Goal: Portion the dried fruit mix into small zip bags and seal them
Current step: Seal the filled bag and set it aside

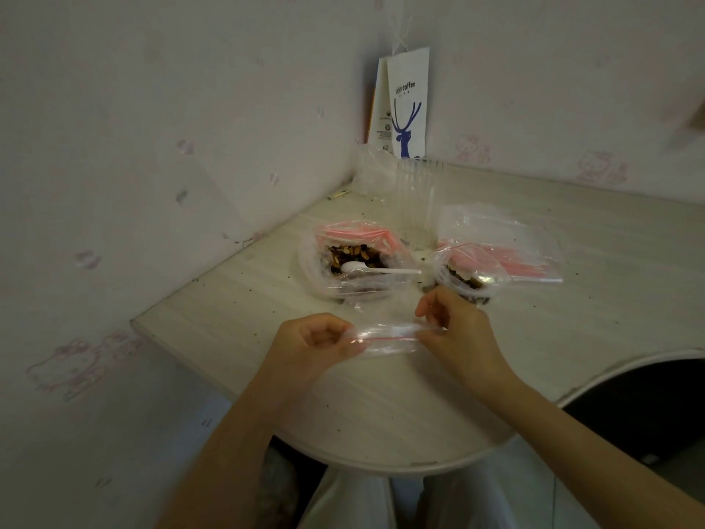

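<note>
A small clear zip bag (389, 339) with a red seal line is stretched flat between both hands just above the table. My left hand (316, 337) pinches its left end and my right hand (456, 324) pinches its right end. Behind them lies a large open bag of dried fruit mix (356, 255) with a white plastic spoon (375, 269) resting in it. To the right sits a small zip bag holding some mix (467, 271), and a stack of flat red-striped zip bags (519, 261) lies beyond it.
The pale wooden table (381, 406) has a curved front edge and is dotted with crumbs. A tall clear plastic container (416, 200) stands behind the bags, and a white coffee paper bag (406, 105) leans in the wall corner. A dark round object (656, 406) is at right.
</note>
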